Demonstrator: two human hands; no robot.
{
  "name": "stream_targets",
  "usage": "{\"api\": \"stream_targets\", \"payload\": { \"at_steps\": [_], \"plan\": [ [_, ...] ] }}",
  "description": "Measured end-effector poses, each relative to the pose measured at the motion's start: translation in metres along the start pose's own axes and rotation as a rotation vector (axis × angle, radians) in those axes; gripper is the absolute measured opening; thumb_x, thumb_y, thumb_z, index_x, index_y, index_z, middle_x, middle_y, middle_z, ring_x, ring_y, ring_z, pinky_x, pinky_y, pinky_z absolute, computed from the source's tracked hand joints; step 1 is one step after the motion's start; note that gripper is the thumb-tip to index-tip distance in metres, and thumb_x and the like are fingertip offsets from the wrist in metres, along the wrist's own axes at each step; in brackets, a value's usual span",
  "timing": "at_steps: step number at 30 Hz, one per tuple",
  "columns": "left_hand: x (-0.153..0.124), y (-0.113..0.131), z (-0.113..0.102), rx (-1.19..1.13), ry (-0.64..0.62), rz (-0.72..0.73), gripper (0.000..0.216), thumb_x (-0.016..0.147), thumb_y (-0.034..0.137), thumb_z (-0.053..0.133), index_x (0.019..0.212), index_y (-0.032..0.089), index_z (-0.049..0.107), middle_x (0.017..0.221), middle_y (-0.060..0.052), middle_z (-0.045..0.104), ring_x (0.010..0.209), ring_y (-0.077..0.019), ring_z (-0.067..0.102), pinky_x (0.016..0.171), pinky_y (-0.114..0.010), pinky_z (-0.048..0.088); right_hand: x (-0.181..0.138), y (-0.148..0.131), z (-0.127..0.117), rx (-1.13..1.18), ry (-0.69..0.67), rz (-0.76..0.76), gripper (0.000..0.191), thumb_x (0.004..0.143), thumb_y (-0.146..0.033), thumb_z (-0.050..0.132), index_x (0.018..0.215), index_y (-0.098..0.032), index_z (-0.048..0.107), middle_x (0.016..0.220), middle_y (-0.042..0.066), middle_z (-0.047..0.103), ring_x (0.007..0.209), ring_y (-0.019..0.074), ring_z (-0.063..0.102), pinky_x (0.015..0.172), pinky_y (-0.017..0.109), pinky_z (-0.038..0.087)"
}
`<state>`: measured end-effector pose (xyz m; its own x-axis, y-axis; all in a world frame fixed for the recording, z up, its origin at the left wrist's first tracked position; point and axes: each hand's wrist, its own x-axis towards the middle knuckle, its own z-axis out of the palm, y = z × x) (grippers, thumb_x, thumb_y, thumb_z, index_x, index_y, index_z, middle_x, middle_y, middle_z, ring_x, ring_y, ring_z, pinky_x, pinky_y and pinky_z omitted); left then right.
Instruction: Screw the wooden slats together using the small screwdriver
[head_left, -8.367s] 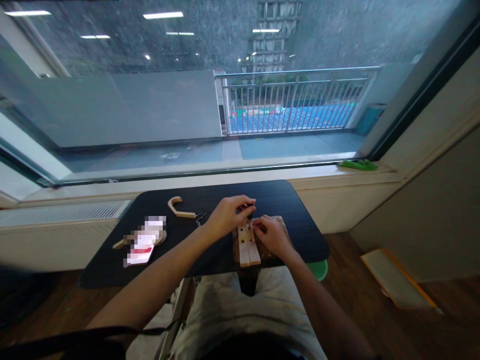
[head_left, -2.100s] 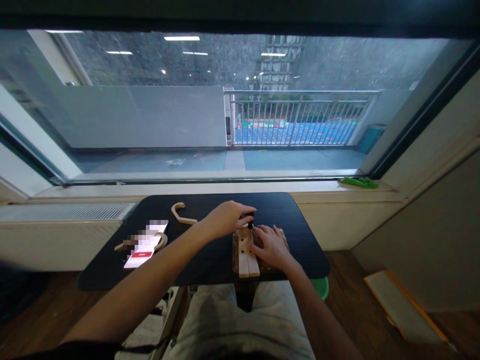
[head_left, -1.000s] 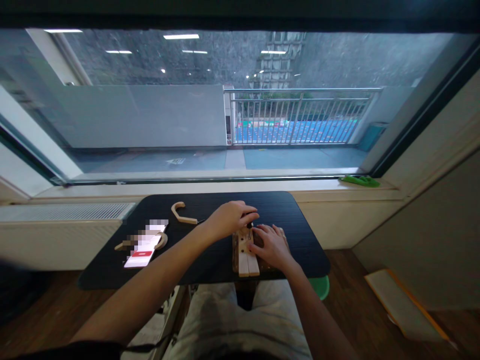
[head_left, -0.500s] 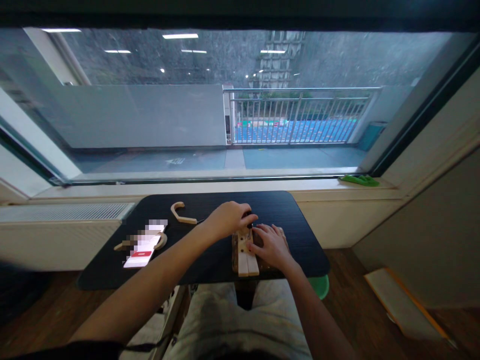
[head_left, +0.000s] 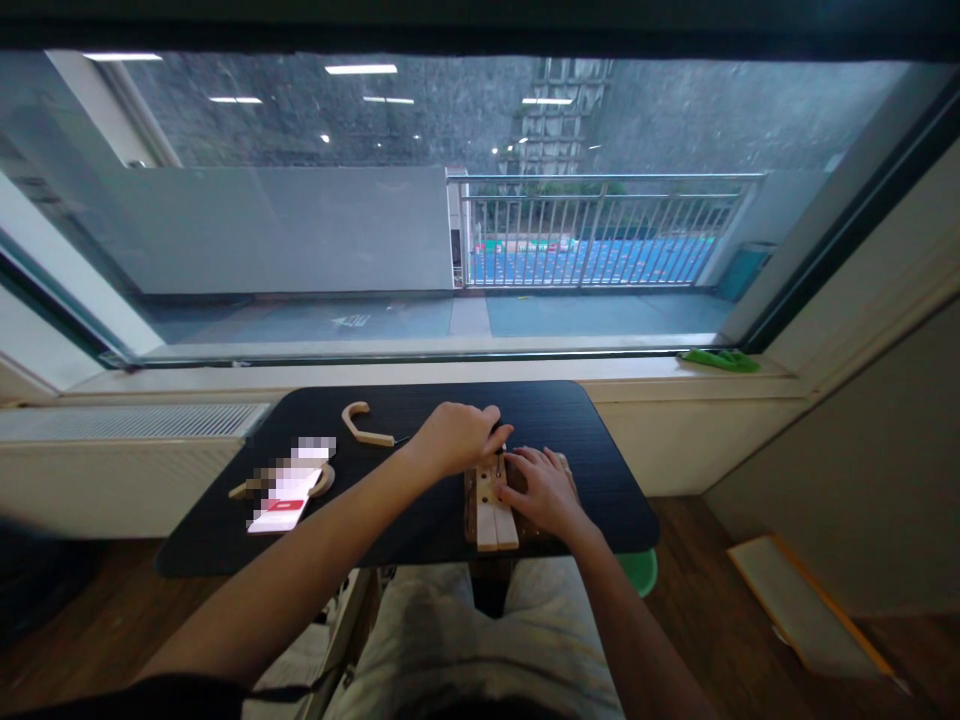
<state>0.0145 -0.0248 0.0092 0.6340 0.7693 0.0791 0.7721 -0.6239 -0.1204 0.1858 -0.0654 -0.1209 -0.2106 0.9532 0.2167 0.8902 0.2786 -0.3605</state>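
My left hand (head_left: 466,438) is closed over the far end of a pale wooden piece with dark round holes (head_left: 487,515). A small dark thing shows under its fingers, mostly hidden, so I cannot make out its kind. My right hand (head_left: 544,488) lies over the piece's right side, fingers spread, with the thumb resting on the wood near a hole. Beneath the pale strips is a brown wooden base (head_left: 470,505), partly covered by my right hand. All of it rests on a black table (head_left: 420,520).
A curved pale wooden piece (head_left: 365,437) with a dark thin end lies left of my hands. A phone (head_left: 289,500) with a lit screen is farther left, beside another wooden piece (head_left: 322,482). A window sill (head_left: 420,374) runs behind the table. A green basin (head_left: 641,572) stands below the right edge.
The fingers of my left hand have turned slightly at the far end of the wood, and the dark thing under them shows less. My right hand stays in place.
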Motion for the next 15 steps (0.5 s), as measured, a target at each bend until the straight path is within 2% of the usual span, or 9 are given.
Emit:
{"api": "stream_targets", "payload": {
  "at_steps": [6,15],
  "plan": [
    [0.0019,0.001,-0.0004,-0.042,-0.042,-0.005,0.043,0.101,0.046,0.034,0.102,0.014,0.063,0.086,-0.015,0.074,0.085,-0.0312,0.074,0.068,-0.034,0.051,-0.0001,0.0011,0.001,0.009,-0.004,-0.003,0.048,0.088,-0.052,0.058,0.128,-0.025,0.063,0.137,0.01,0.059,0.128,0.0272,0.052,0.117,0.051,0.025],
    [0.0002,-0.0008,-0.0003,-0.12,-0.061,-0.026,0.037,0.101,0.044,0.038,0.103,0.015,0.062,0.088,-0.014,0.075,0.085,-0.0306,0.073,0.071,-0.035,0.051,0.0,0.0009,0.0001,0.007,-0.014,-0.009,0.048,0.089,-0.051,0.059,0.128,-0.023,0.062,0.137,0.011,0.059,0.13,0.027,0.051,0.117,0.05,0.024]
  ]
}}
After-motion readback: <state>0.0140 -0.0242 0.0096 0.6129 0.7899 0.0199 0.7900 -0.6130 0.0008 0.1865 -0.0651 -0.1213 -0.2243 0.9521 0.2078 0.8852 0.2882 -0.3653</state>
